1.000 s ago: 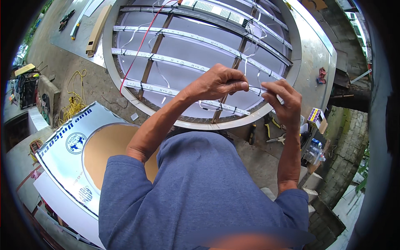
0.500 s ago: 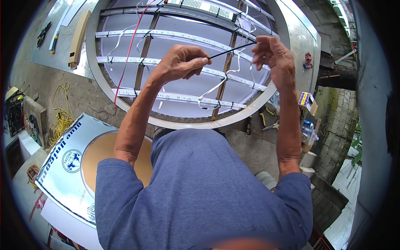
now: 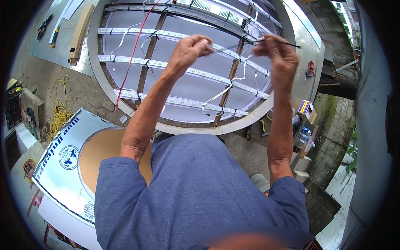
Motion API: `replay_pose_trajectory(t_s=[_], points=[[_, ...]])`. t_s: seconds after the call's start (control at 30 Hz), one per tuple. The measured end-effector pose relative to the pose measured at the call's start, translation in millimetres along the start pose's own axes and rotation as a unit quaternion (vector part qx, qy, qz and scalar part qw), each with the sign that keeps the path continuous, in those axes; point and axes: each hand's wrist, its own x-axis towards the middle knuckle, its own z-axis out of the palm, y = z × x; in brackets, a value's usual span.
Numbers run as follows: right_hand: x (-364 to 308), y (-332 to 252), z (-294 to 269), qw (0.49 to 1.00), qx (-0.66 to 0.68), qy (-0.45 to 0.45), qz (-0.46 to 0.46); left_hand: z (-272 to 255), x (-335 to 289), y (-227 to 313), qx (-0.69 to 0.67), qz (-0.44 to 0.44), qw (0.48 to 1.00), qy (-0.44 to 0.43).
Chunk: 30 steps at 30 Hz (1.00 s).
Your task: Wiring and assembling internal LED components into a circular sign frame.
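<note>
My right hand (image 3: 277, 54) is closed over the frame's right half, pinching a thin black cable tie (image 3: 288, 43) whose end sticks out to the right. My left hand (image 3: 189, 49) is raised over the middle, thumb and fingers pressed together. A faint blurred streak runs from its fingertips towards the right hand; what it grips cannot be made out. Below both hands lies a large round frame (image 3: 199, 130) with white LED strips (image 3: 166, 64) across it, fastened by black ties to brown bars (image 3: 151, 48). A red wire (image 3: 132, 58) and white wires (image 3: 234, 80) trail over the strips.
A perforated metal power supply (image 3: 216, 12) sits at the frame's far side. To the left lie a cardboard box (image 3: 80, 35), a cutter knife (image 3: 54, 38) and a yellow cord (image 3: 60, 110). A printed sheet (image 3: 54, 160) leans nearby. At right are a small box (image 3: 307, 110) and red clip-like object (image 3: 310, 68).
My left hand has moved up and right. My right hand has closed on the cable tie, which now points out to its right instead of stretching between both hands. The view has shifted slightly.
</note>
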Motion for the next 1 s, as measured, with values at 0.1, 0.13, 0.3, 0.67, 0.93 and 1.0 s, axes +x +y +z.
replay_pose_trajectory(t_s=[0.1,0.13,0.3,0.67,0.93,1.0], points=[[35,-7,-8,0.996,-0.045,0.054,-0.058,-18,39,-17,-0.151,-0.042,0.981,0.112],[46,-6,-9,0.992,-0.061,0.046,-0.1,-24,52,-21,-0.281,-0.079,0.946,0.139],[86,18,-3,0.988,-0.068,0.011,-0.14,-21,105,-31,-0.392,-0.113,0.888,0.211],[130,60,-4,0.99,-0.047,-0.025,-0.127,-22,162,-64,-0.355,-0.112,0.859,0.351],[143,75,-11,0.992,-0.028,-0.019,-0.124,-31,161,-74,-0.429,-0.089,0.846,0.305],[143,76,-13,0.992,-0.027,-0.013,-0.121,-29,161,-72,-0.431,-0.103,0.844,0.301]])
